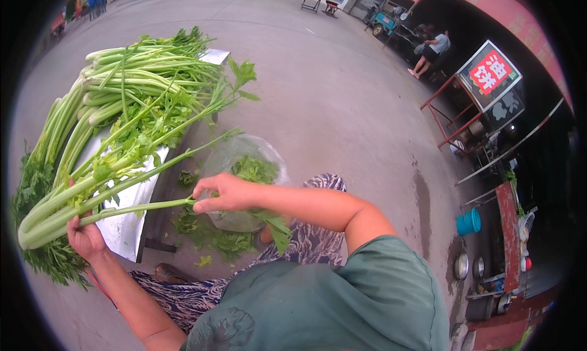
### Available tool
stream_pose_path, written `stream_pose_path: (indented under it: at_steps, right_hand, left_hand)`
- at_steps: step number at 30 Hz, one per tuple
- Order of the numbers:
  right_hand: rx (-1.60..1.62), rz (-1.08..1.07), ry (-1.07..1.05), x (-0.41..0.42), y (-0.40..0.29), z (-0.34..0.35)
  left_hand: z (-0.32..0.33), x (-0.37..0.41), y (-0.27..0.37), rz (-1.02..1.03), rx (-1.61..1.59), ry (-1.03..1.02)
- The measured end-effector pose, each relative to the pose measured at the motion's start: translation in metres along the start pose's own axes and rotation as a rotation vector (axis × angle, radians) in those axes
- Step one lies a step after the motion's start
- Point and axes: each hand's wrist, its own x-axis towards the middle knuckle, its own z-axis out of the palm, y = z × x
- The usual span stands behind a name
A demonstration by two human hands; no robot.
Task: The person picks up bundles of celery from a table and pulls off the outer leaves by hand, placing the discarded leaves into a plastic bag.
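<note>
My left hand (87,235) is closed round the lower part of a celery bunch (59,220) at the left, over the edge of a metal-topped table (126,234). My right hand (219,193) pinches a thin celery stalk (151,206) between thumb and fingers; the stalk runs back towards the left hand, and its leafy end hangs below the right wrist. More celery (133,71) lies piled on the table, leaves towards the right and the near left. Beyond the right hand stands a clear plastic bag (270,149) with celery leaves (252,167) in it.
Torn leaves (229,243) lie on the concrete ground by my feet. Farther right are a sign on a red metal frame (490,71), a blue-green bucket (468,221), metal basins (461,265) and a red bench (507,236). A person (433,50) stands near a stall at the upper right.
</note>
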Motion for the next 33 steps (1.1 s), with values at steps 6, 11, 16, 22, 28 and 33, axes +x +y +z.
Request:
stream_pose_path:
  at_steps: [6, 11, 16, 22, 28, 33]
  right_hand:
    - [-0.499, 0.038, -0.235, -0.044, 0.021, -0.031]
    - [-0.070, -0.066, -0.135, -0.071, 0.035, -0.047]
    - [0.224, 0.209, -0.240, -0.074, 0.007, -0.048]
    - [0.530, 0.344, -0.278, -0.078, 0.022, -0.031]
    - [-0.029, -0.008, -0.314, -0.079, 0.016, -0.028]
    - [-0.319, -0.114, -0.121, -0.076, 0.010, -0.022]
  left_hand:
    - [-0.003, 0.002, 0.012, 0.020, 0.019, 0.000]
    - [-0.011, 0.003, 0.012, 0.018, -0.043, -0.036]
    - [-0.014, 0.006, 0.013, 0.038, -0.055, -0.032]
    - [-0.016, 0.007, 0.015, 0.046, -0.119, -0.043]
    - [-0.007, 0.004, 0.017, 0.038, -0.139, -0.035]
    - [0.001, 0.001, 0.019, 0.026, -0.137, -0.029]
